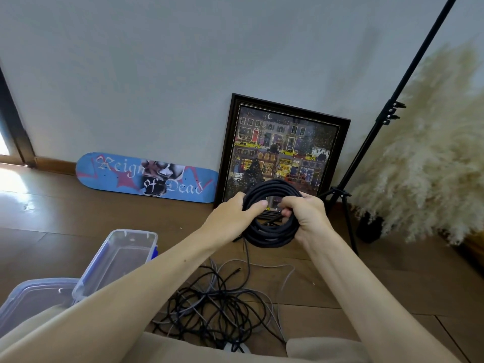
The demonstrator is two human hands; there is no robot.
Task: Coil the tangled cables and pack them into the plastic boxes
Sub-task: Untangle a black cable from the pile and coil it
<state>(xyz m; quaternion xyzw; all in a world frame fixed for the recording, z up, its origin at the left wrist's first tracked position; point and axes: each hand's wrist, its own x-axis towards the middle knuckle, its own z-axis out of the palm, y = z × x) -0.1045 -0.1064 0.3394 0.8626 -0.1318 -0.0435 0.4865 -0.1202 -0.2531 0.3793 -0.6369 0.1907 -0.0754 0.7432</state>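
Observation:
A thick black cable coil (pixel 272 233) hangs in the air in front of me, wound in several loops. My left hand (pixel 235 213) grips its left side, thumb across the loops. My right hand (pixel 305 213) grips the right side, fingers curled through the middle of the ring. A loose end trails from the coil down to the floor. Below, a tangled heap of black and grey cables (pixel 220 307) lies on the wooden floor. An open clear plastic box (pixel 91 273) with a blue clip stands at the left, and a second clear box (pixel 23 299) sits beside it at the lower left.
A blue skateboard deck (pixel 110 176) and a framed picture (pixel 282 153) lean on the wall behind. A black tripod stand (pixel 348 205) rises at the right, next to a pale pampas bunch (pixel 429 163). My knees fill the bottom edge.

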